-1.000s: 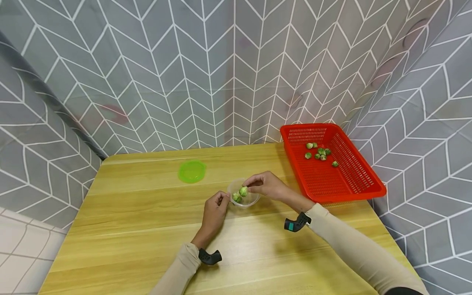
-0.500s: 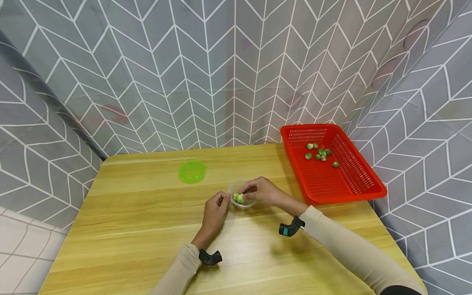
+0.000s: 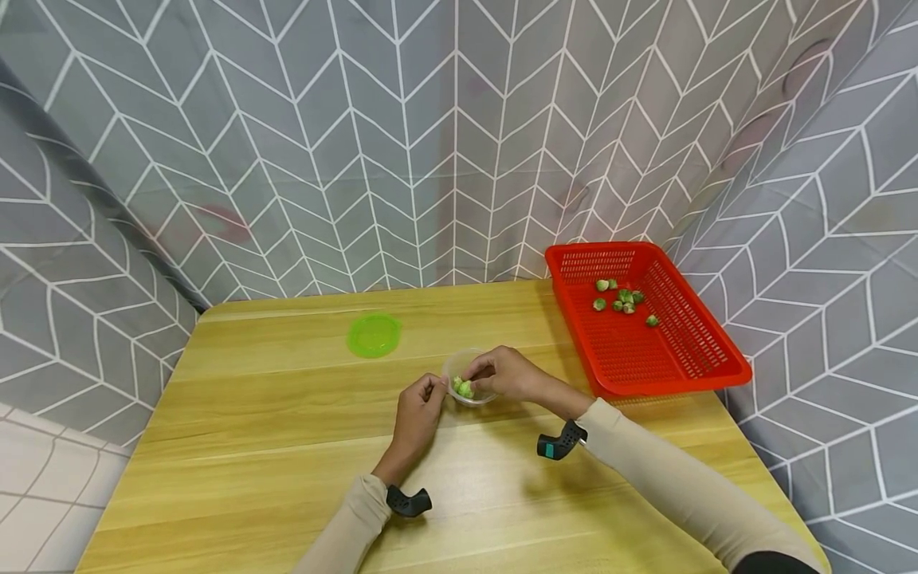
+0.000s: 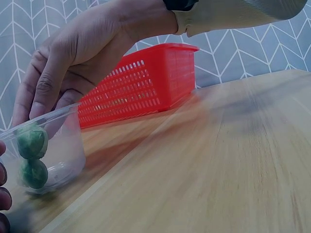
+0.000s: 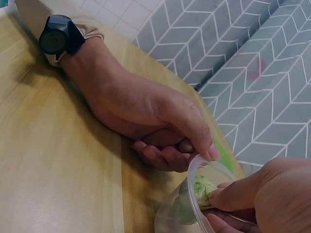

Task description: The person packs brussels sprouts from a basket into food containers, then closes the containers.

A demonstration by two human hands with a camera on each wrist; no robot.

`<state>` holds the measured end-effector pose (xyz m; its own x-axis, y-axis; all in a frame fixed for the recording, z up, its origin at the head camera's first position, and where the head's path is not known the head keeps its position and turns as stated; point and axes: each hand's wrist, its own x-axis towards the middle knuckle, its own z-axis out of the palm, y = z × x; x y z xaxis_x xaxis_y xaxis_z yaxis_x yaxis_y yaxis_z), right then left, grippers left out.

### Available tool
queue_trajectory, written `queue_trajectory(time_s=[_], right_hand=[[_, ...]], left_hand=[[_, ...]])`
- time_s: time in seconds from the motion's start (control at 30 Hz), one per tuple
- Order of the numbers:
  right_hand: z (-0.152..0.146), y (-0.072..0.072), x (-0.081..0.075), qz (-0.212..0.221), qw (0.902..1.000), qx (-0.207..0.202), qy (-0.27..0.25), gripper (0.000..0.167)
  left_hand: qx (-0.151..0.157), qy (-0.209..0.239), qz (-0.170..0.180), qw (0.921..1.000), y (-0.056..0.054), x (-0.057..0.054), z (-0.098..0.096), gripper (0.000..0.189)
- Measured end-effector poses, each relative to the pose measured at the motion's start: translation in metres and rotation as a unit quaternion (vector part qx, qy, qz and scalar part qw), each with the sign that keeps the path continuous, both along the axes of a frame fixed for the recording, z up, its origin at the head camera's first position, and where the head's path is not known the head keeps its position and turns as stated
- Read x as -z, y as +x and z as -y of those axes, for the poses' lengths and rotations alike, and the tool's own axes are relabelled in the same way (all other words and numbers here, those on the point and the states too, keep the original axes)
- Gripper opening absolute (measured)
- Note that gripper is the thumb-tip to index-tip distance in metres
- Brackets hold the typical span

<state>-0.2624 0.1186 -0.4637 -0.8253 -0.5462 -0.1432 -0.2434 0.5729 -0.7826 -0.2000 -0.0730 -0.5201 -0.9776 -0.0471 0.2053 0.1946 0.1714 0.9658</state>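
Note:
A small clear plastic cup stands on the wooden table. My left hand pinches its near rim, thumb on top, as the right wrist view shows. My right hand reaches into the cup from the right and pinches a green Brussels sprout low inside it. In the left wrist view that sprout sits on top of another sprout at the cup's bottom, with the right hand's fingers above it.
A red slotted basket stands at the table's right edge with several sprouts near its far end. A green round lid lies flat behind and left of the cup. Grey patterned curtains close in the back and sides.
The right hand has lowered the sprout from above the rim down into the cup, and its forearm has dropped towards the table. The left hand has stayed on the rim.

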Motion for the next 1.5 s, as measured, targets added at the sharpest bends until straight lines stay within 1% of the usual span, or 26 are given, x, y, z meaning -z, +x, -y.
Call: queue_trajectory(time_s=[0.2, 0.43, 0.9, 1.17, 1.4, 1.5], right_hand=[[0.0009, -0.0004, -0.0005, -0.002, 0.9999, -0.012, -0.002, 0.014], [0.0017, 0.0006, 0.0005, 0.017, 0.9998, -0.003, -0.009, 0.016], [0.0024, 0.0013, -0.0005, 0.016, 0.9998, -0.003, -0.007, 0.016], [0.0031, 0.0014, -0.0001, 0.025, 0.9997, 0.002, -0.007, 0.016], [0.0023, 0.0006, -0.0007, -0.001, 1.0, -0.002, -0.002, 0.015], [0.002, 0.0003, -0.0004, 0.0, 1.0, -0.003, -0.003, 0.015]], left_hand=[[0.006, -0.002, -0.002, 1.0, 0.0007, -0.0007, 0.0009, 0.028], [0.005, 0.001, -0.003, 1.0, 0.0008, 0.0005, 0.0011, 0.028], [0.005, -0.003, -0.003, 1.0, 0.0012, 0.0, 0.0013, 0.029], [0.002, 0.0, 0.003, 1.0, 0.0005, 0.0015, 0.0007, 0.029], [0.004, 0.002, 0.0, 1.0, -0.0005, 0.0028, 0.0011, 0.028], [0.003, 0.003, -0.002, 1.0, -0.001, 0.003, 0.0009, 0.027]])
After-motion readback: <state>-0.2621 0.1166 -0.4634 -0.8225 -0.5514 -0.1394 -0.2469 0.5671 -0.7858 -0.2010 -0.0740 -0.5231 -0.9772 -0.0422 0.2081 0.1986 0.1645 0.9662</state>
